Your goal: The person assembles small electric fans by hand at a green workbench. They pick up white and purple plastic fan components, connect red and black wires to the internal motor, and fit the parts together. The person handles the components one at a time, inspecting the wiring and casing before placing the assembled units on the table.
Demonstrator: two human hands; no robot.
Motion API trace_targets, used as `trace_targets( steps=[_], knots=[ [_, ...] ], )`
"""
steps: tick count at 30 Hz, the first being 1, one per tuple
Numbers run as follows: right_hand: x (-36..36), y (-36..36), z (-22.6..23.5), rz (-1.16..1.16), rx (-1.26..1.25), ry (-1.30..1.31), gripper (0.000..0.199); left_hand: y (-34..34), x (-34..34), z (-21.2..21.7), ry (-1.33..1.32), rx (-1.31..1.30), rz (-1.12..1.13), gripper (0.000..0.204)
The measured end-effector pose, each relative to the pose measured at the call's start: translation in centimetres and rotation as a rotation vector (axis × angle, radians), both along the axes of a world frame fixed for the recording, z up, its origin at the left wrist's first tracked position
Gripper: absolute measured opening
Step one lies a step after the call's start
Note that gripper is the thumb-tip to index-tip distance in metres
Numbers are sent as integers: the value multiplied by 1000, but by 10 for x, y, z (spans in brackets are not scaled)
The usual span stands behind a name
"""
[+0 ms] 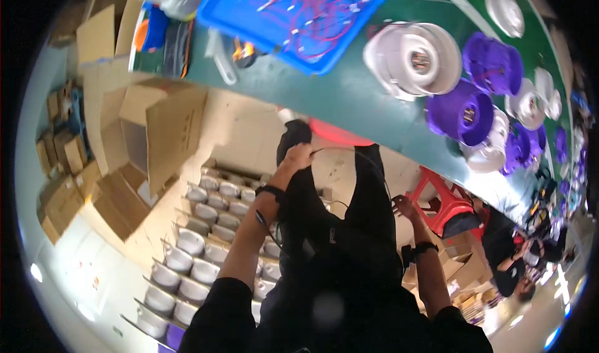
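I am looking down at my own legs in black trousers (368, 191). My left hand (297, 156) is raised at my left knee with its fingers pinched on a thin black cable (349, 149), which runs to the right across my legs. My right hand (404, 206) lies against my right thigh with its fingers curled. Whether it holds anything is too small to tell. Both wrists wear a black band.
A green table (324, 94) carries a blue tray (299, 16) of red and purple wires, plus white (415, 58) and purple (465, 113) round housings. A red stool (446, 200) stands to the right. A divided carton (206, 241) of white parts and cardboard boxes (159, 128) sit on the left. Other people work at the far right.
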State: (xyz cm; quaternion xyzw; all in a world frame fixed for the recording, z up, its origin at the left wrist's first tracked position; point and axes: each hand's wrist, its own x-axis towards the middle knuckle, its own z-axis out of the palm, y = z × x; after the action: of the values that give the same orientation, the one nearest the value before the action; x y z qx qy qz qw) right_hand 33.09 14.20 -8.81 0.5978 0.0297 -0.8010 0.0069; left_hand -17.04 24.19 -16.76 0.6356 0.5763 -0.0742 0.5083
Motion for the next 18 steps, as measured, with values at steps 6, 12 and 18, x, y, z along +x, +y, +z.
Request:
trace_targets(
  steps=[6,12,18],
  knots=[
    [-86,146,-46,961,1156,-727,38,85,-45,56,-474,114,709,23],
    [-108,188,-50,1008,1275,-776,38,145,-71,33,-366,-17,629,30],
    [-98,186,-41,985,1348,-721,37,162,-29,13,-125,-50,339,29]
  ],
)
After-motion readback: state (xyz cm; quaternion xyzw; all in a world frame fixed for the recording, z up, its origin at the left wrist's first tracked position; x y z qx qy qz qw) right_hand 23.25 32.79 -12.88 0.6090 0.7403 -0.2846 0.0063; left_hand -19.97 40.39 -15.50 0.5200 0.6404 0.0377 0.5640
